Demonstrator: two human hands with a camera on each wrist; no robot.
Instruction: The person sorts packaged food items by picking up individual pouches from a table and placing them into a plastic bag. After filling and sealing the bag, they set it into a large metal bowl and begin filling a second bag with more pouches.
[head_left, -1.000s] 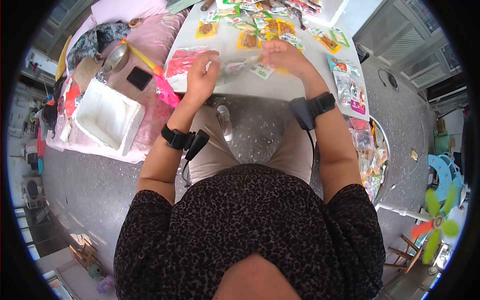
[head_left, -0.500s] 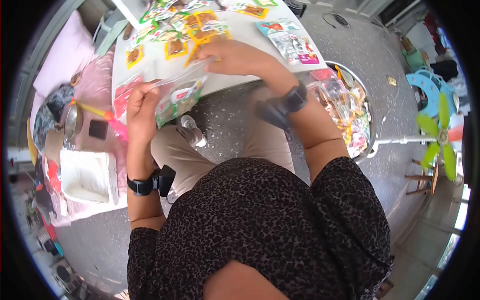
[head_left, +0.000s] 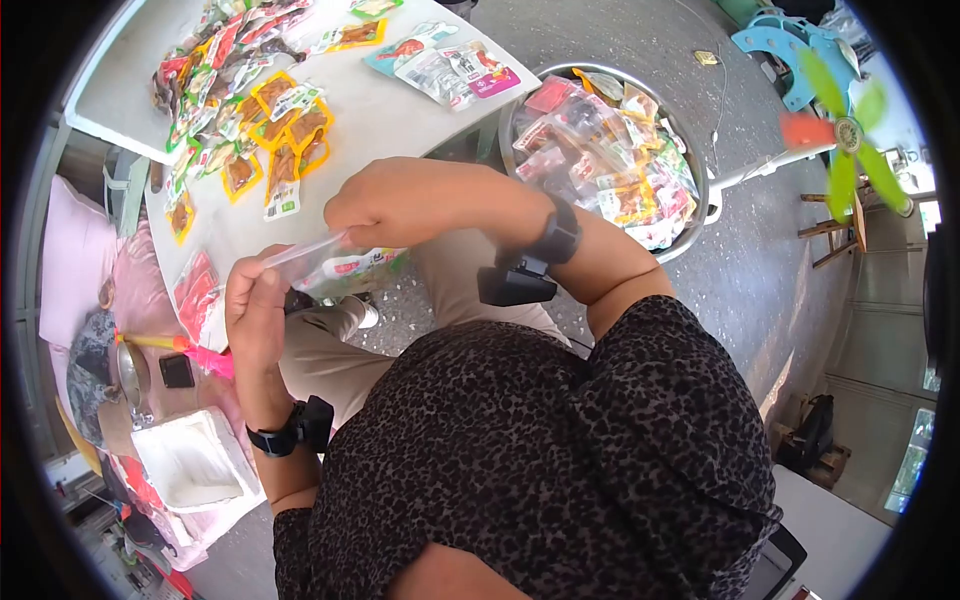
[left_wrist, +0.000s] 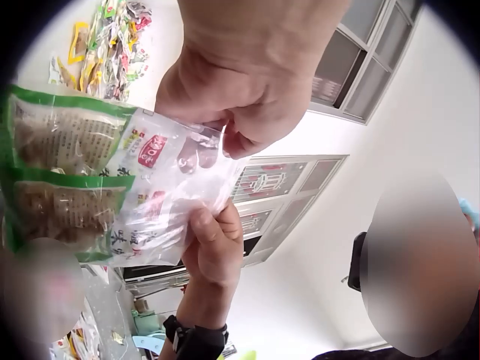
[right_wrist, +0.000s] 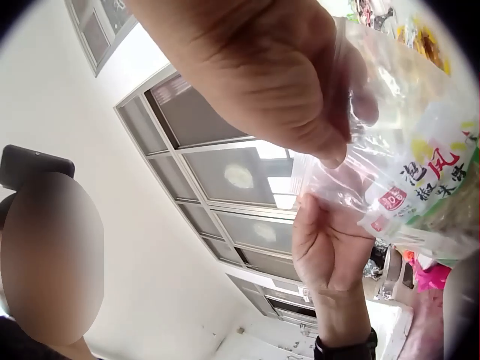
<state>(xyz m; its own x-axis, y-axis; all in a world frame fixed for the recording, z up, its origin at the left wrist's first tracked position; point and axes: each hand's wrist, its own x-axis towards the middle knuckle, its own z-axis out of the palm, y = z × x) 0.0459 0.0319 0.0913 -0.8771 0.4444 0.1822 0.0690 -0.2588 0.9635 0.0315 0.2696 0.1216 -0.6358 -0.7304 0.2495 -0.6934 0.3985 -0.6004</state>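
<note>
Left hand [head_left: 258, 312] and right hand [head_left: 388, 200], both pinching a clear bag [left_wrist: 161, 199], have drawn closer, seemingly leaving less edge between them.

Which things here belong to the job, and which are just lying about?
Seemingly the job's:
clear bag, pinched by left hand and right hand
loose packets on the table
probably the basin of packets

Apparently just lying about:
phone
white box
fan

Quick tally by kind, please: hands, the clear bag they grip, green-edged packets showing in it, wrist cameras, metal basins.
Left hand: 1
Right hand: 1
Clear bag: 1
Green-edged packets: 2
Wrist cameras: 2
Metal basin: 1
Total: 8
</note>
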